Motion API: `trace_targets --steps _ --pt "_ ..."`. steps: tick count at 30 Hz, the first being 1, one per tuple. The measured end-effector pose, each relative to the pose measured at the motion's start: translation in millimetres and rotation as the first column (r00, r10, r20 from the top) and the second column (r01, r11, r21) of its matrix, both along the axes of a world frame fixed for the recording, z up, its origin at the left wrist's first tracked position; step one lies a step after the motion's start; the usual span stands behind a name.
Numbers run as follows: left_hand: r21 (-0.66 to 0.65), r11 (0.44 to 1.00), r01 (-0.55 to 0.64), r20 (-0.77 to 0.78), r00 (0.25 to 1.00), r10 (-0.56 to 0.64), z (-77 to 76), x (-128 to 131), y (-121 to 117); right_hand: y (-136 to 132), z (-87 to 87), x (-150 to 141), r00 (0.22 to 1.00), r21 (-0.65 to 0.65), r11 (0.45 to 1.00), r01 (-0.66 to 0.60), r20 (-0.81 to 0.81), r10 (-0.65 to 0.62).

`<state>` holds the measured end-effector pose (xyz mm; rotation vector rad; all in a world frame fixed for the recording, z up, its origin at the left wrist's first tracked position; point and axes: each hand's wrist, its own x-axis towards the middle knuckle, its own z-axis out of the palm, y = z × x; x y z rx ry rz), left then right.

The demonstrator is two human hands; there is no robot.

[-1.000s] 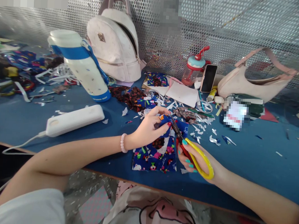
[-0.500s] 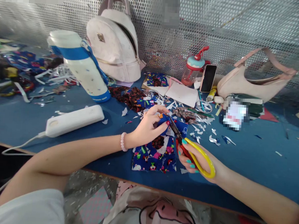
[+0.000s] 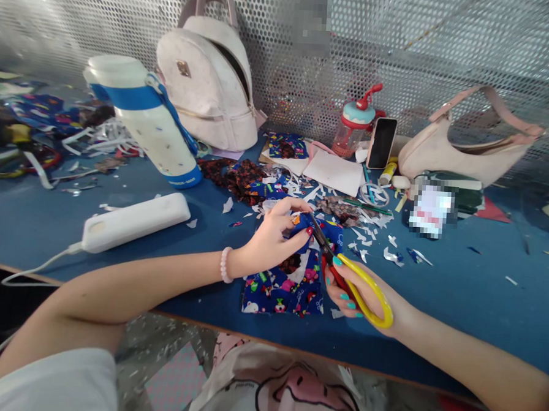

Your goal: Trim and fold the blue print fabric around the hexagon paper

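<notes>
**Pinching cloth [image 3: 281, 296] on the left, clutching scissors [image 3: 324, 245] on the right!**

In close on the left hand [image 3: 275, 236]: pinching a raised fold of the blue print between thumb and forefinger, with barely a gap there and cloth filling it. Across to the right hand [image 3: 366, 287]: wrapped snugly round the handles, one red and one yellow, with the yellow loop around the thumb. Aimed up and leftward, right at that pinch: dark blades, hardly spread, with tips just beside the left fingertips. Cannot tell whether any cloth sits between the blades, nor whether the tips touch skin.

Directly below the pinch, flat on the blue table [image 3: 473, 283]: the rest of the cloth, bright with little figures, with dark and white patches showing in the middle. Behind the pinch, around the left wrist: a pale bracelet [image 3: 226, 264].

Just beyond the grip: white scraps [image 3: 365, 238] strewn about, with dark fabric [image 3: 239, 173] bunched on the left and white paper [image 3: 334, 172] behind. Farther back and to the right: a cup [image 3: 356, 121] with a red straw, a phone [image 3: 382, 143] propped upright beside it, then a pale bag [image 3: 466, 151]. Well left of the grip: a white device [image 3: 135, 223] on a cord, a bottle [image 3: 145, 119], and behind that a backpack [image 3: 211, 92].
</notes>
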<state>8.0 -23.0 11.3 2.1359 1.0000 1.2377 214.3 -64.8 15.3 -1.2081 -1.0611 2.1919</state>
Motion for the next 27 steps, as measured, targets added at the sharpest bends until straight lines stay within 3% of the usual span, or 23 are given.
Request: trace_targets --steps 11,27 --pt "-0.324 0.941 0.098 0.199 0.979 -0.033 0.8 5.3 -1.9 1.9 2.5 -1.9 0.998 -0.003 1.000 0.016 0.053 -0.016" --pt "-0.252 0.964 0.088 0.179 0.983 -0.043 -4.1 3.1 1.5 0.8 5.4 -2.9 0.994 0.025 0.999 0.041 0.097 -0.043"
